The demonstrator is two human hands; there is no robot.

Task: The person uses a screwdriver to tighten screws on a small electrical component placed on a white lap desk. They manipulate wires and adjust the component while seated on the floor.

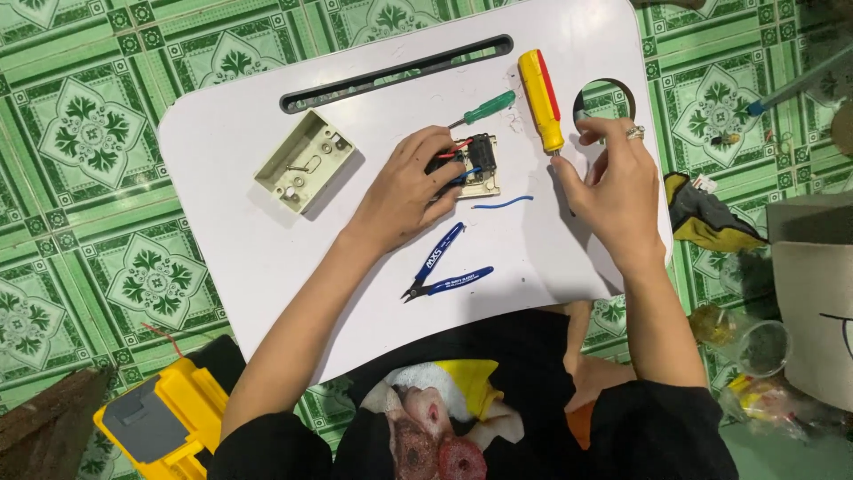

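Left hand (410, 188) grips switch module (473, 165); right hand (611, 182) touches yellow screwdriver (541, 100).

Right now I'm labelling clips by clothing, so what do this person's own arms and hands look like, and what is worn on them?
Both forearms are bare. The left hand wears nothing visible. The right hand has a silver ring on one finger. Short black sleeves cover the upper arms, part of a black shirt with a printed picture on the front.

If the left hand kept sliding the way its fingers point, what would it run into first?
The left hand already rests on the switch module. Beyond that, probably the green screwdriver, though its exact heading is hard to judge.
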